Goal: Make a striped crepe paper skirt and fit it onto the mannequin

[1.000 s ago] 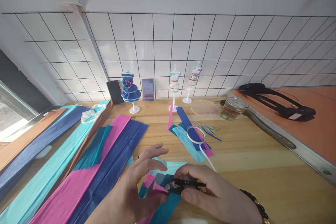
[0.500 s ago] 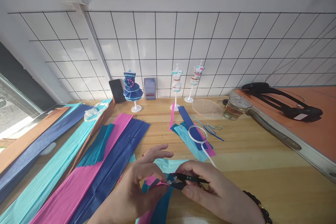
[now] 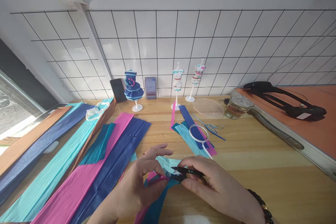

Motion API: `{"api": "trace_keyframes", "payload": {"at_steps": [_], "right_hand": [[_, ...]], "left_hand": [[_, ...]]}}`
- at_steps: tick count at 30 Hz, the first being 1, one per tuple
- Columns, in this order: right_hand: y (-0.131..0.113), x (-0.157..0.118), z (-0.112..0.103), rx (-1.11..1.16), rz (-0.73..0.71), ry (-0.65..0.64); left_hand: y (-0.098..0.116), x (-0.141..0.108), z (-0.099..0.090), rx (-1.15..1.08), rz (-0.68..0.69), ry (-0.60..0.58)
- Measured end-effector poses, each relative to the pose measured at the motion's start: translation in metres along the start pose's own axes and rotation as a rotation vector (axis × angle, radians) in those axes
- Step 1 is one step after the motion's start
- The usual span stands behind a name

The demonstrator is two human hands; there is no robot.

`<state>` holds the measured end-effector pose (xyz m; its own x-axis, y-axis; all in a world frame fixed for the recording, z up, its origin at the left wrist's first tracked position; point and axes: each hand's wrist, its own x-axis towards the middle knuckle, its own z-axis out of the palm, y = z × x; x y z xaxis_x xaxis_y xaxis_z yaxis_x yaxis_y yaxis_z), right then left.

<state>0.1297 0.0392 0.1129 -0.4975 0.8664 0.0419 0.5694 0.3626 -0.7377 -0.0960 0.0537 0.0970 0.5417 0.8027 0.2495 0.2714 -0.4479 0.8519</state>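
Well left of the white hoop (image 3: 198,125), long pink paper (image 3: 78,185) and navy paper (image 3: 112,164) slope across the table. Below and left of the hoop, the left hand (image 3: 131,185) pinches small pink and teal layers (image 3: 157,204), thumb and forefinger together; a loose pinch could let the thin layers slip and give a crooked cut. Just right of that pinch, below the hoop, the black snips (image 3: 190,171) point left, blades partly open; whether they touch the layers, I cannot tell. Fingertips so close could be nicked if the blades shut off line. Farthest right, below the hoop, the right hand (image 3: 217,187) clasps the snips between thumb and fingers.
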Motion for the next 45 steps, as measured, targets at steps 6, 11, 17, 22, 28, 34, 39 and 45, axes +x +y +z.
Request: {"api": "trace_keyframes", "payload": {"at_steps": [6, 11, 17, 22, 28, 34, 39, 45], "right_hand": [[0.005, 0.0, -0.002, -0.097, 0.0, 0.01], [0.004, -0.002, -0.008, 0.061, 0.067, -0.005], [-0.004, -0.007, -0.008, 0.146, 0.021, -0.043], [-0.008, -0.004, -0.006, 0.127, 0.044, -0.061], [-0.011, -0.004, -0.002, 0.139, 0.032, -0.092], [-0.012, -0.005, 0.001, 0.089, 0.1, -0.108], [-0.011, -0.005, 0.002, 0.076, 0.066, -0.098], [-0.008, -0.006, 0.005, 0.039, 0.068, -0.1]], "left_hand": [[0.003, 0.002, -0.003, 0.056, -0.113, -0.119], [0.0, 0.001, -0.006, -0.083, -0.096, -0.07], [-0.005, 0.002, -0.004, -0.209, -0.052, -0.008], [-0.003, 0.002, 0.0, -0.255, -0.014, -0.022], [-0.002, 0.005, 0.004, -0.288, -0.007, -0.044], [0.002, 0.008, 0.008, -0.261, -0.033, -0.066], [0.002, 0.008, 0.009, -0.271, -0.017, -0.054], [0.0, 0.007, 0.01, -0.306, -0.016, -0.038]]}}
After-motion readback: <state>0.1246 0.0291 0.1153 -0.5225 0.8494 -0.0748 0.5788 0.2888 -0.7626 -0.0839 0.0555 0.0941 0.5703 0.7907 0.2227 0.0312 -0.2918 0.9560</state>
